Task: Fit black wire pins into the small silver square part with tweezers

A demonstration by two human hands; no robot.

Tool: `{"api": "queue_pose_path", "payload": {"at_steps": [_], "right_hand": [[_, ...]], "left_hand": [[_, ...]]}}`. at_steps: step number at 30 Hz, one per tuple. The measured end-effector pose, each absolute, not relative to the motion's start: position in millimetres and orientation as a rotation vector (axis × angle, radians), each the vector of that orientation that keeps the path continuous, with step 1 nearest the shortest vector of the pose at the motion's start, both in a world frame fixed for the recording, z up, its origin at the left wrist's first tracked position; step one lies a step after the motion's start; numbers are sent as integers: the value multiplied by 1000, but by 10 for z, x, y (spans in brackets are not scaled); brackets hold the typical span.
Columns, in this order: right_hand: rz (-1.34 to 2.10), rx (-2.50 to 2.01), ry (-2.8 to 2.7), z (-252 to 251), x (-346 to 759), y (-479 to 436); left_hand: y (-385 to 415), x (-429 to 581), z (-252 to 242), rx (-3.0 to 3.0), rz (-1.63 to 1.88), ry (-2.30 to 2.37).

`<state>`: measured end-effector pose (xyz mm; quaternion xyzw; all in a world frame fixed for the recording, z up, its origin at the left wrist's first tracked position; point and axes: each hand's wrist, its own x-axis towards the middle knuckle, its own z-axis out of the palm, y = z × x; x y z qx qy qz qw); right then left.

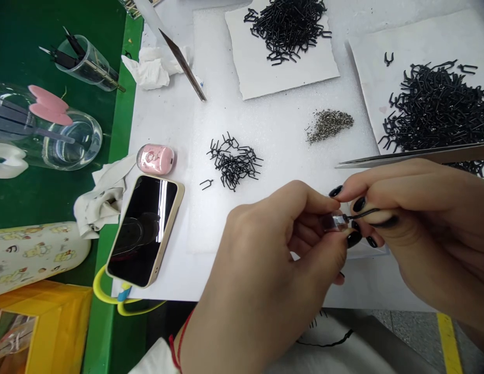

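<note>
My left hand (273, 244) pinches a small clear glassy piece (336, 222) between thumb and fingertips. My right hand (409, 218) holds a thin black wire clip (361, 214) against that piece, and the contact point is partly hidden by fingers. Long steel tweezers (413, 157) lie along the top of my right hand, tips pointing left. On the white foam sheet (288, 218), a small heap of black wire clips (234, 162) sits left of my hands. Grey granules (329, 124) lie beyond them. Bigger clip heaps rest on white cards (288, 28) (436, 109).
A phone (144, 231), pink round case (155, 159) and crumpled cloth (103, 197) lie left of the sheet. A long blade (183, 65) lies at the top. Glass cups (86, 62) (70, 137) stand on the green mat (15, 182). Yellow handles (117, 296) hang at the table's edge.
</note>
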<state>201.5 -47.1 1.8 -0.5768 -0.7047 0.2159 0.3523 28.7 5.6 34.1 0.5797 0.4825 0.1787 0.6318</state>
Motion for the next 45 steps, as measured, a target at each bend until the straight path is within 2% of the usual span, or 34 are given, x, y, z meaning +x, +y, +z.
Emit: {"api": "queue_pose_path", "payload": {"at_steps": [15,23,27,31,37,45], "right_hand": [[613,-1359,-1523,-12,1924,-334],[576,-1605,-1684,8,1962,-463],[570,-1491,-1785,9,2013,-462],[578,-1546,-1636,-4,1993,-451],[574,-1336,-1549,-69,1906,-401],[565,-1334,-1583,-124,1885,-389]], "left_hand": [[64,266,333,1313,418,1085],[56,275,327,1345,426,1075],[28,272,322,1363,433,1075],[11,266,327,1366,449,1104],[48,260,328,1381,416,1052],[50,263,310,1372,428,1055]]}}
